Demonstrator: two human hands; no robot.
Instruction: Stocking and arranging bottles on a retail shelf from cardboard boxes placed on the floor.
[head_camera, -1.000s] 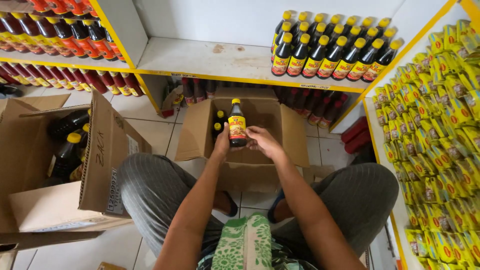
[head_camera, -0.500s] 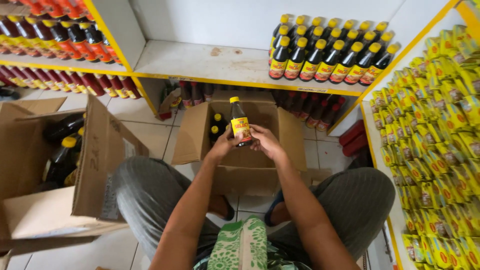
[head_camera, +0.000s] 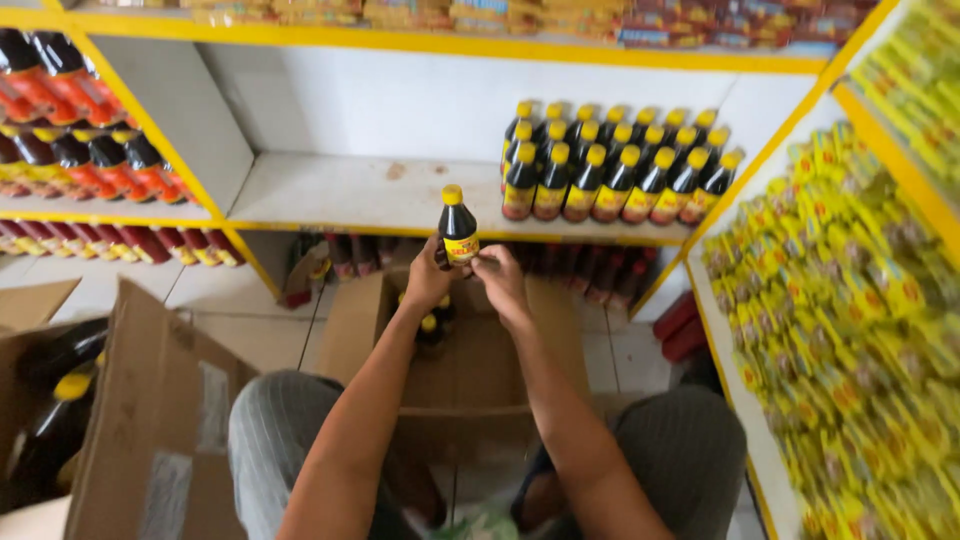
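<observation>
The lower part of the dark bottle (head_camera: 458, 229) is hidden behind the fingers, and the bottles left in the open carton (head_camera: 470, 375) below are mostly covered by the forearms. The left hand (head_camera: 428, 280) is wrapped round its base, and the right hand (head_camera: 503, 282) pinches its yellow label. The bottle stands upright, yellow cap on top, held in the air before the white shelf (head_camera: 370, 195), left of the shelved bottle rows (head_camera: 610, 165).

bottle (head_camera: 458, 228) above box (head_camera: 470, 370), btl rows (head_camera: 610, 165) on shelf (head_camera: 360, 195) behind
</observation>
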